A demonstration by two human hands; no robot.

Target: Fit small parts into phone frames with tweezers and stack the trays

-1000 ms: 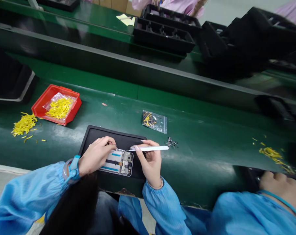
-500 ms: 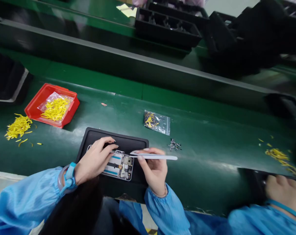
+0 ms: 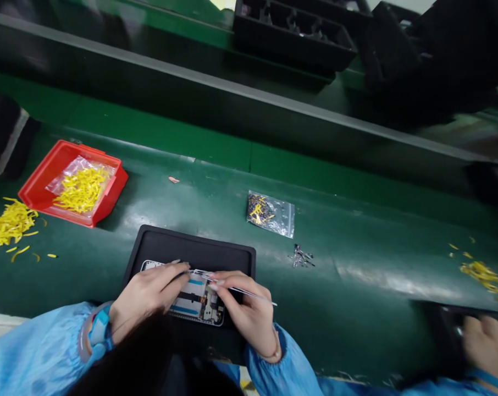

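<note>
An opened smartphone (image 3: 195,301) lies on a black tray (image 3: 199,247), showing its circuit board, blue strips and a dark flat cable. My left hand (image 3: 150,289) is curled over the phone's left part, its fingertips close together at the far long edge. Pinched in my right hand (image 3: 251,311) is a pair of white tweezers (image 3: 255,296), their tips at the phone's upper edge beside my left fingertips. A thin pale strip shows by the tips; whether they grip it I cannot tell. My right fingers cover part of the board.
A red bin (image 3: 38,192) holds yellow strips, beside a yellow pile (image 3: 12,223). A zip bag (image 3: 280,214) and small metal parts (image 3: 302,257) lie beyond the tray. At right are more yellow strips (image 3: 482,272) and a co-worker's hand (image 3: 488,341). A raised ledge (image 3: 232,93) runs behind.
The tweezers have turned in my right hand, their back end now pointing down to the right. My right hand has moved closer to my left fingertips. The camera view has shifted slightly.
</note>
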